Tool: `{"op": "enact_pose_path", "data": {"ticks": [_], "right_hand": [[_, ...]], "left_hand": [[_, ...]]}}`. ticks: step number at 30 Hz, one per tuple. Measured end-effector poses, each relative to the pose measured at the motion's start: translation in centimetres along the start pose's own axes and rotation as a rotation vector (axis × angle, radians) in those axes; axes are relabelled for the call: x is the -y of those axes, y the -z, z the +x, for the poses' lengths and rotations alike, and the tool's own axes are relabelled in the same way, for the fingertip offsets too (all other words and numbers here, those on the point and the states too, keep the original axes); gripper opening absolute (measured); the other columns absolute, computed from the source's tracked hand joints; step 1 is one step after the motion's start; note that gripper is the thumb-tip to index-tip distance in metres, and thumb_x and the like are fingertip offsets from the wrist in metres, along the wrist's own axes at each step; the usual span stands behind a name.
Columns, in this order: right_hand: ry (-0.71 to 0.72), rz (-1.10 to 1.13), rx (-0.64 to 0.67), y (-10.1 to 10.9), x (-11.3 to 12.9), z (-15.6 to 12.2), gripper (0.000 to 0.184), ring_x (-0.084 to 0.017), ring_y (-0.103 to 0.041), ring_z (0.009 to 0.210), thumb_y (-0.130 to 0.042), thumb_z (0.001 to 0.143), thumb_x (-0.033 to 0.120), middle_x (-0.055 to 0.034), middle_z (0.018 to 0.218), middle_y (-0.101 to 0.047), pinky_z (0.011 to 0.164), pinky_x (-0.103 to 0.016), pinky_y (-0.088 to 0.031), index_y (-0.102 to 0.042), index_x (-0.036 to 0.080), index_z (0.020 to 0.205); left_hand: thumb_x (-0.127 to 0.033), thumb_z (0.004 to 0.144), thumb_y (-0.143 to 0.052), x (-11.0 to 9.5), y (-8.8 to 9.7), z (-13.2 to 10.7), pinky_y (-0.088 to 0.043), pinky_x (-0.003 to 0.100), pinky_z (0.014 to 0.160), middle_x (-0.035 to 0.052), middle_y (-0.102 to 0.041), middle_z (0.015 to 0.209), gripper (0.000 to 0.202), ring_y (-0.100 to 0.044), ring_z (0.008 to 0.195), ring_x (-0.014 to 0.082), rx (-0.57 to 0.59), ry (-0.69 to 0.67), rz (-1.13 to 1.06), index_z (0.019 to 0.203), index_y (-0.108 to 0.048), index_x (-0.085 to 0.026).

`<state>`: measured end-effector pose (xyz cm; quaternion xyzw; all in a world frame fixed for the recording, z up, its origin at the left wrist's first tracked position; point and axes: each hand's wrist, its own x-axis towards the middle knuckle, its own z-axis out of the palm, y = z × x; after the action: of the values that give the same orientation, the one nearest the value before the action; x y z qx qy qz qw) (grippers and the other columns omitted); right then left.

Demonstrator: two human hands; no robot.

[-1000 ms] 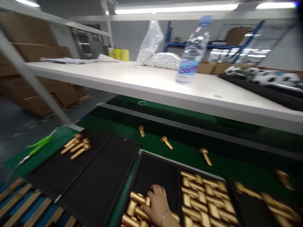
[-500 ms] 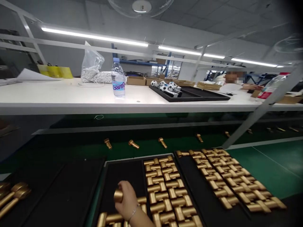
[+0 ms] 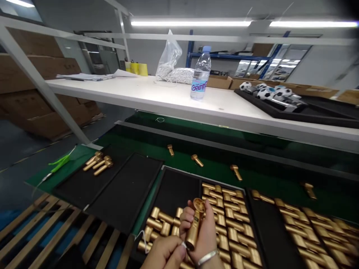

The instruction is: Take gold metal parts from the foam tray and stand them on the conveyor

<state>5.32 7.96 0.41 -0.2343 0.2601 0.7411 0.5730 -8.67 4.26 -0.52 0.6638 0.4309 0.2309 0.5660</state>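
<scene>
My right hand [image 3: 206, 231], with a silver bangle on its wrist, is wrapped round a gold-coloured piece [image 3: 193, 231]. That piece has a round, dish-like head at the top and a cylindrical handle pointing down toward me. At the handle's lower end, my left hand [image 3: 165, 252] pinches something thin and white. It looks like a white cord [image 3: 143, 239], part of which loops out left of that hand. Beneath both hands, a black tray [image 3: 179, 186] holds rows of similar gold pieces [image 3: 238, 224].
Left of it, another black tray [image 3: 131, 190] holds several gold pieces [image 3: 101, 162]. More lie spaced along the green surface [image 3: 146, 153]. On the white shelf [image 3: 134, 87] are a water bottle [image 3: 200, 74], a plastic bag [image 3: 168, 59] and football-headed pieces [image 3: 266, 91]. Wooden slats [image 3: 58, 231] show lower left.
The view has swung left. One hand held a gold piece over the tray; now a gold piece is upright in my right hand, with my left hand at its lower end.
</scene>
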Motion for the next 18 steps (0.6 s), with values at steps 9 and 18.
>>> {"op": "enact_pose_path", "data": {"ticks": [9, 18], "right_hand": [[0.112, -0.008, -0.069, -0.6, -1.1, -0.7, 0.029, -0.005, -0.035, 0.043, -0.059, 0.077, 0.047, 0.0073, 0.057, -0.036, 0.039, -0.014, -0.028, -0.052, 0.019, 0.078], [0.492, -0.247, 0.067, -0.5, -1.9, -0.4, 0.027, -0.009, -0.033, 0.044, -0.055, 0.076, 0.052, 0.0059, 0.053, -0.038, 0.039, -0.02, -0.026, -0.055, 0.026, 0.082]], "left_hand": [[-0.05, 0.092, -0.038, -0.8, 0.1, -0.4, -0.027, 0.028, 0.055, -0.0013, -0.04, 0.058, 0.042, -0.039, 0.055, 0.0131, -0.056, -0.114, 0.026, 0.062, -0.039, -0.02], [-0.067, 0.082, -0.047, -1.3, -0.2, -0.3, -0.04, 0.029, 0.068, 0.0037, -0.054, 0.061, 0.059, -0.052, 0.065, 0.0179, -0.039, 0.132, -0.327, 0.061, -0.059, -0.014]]}}
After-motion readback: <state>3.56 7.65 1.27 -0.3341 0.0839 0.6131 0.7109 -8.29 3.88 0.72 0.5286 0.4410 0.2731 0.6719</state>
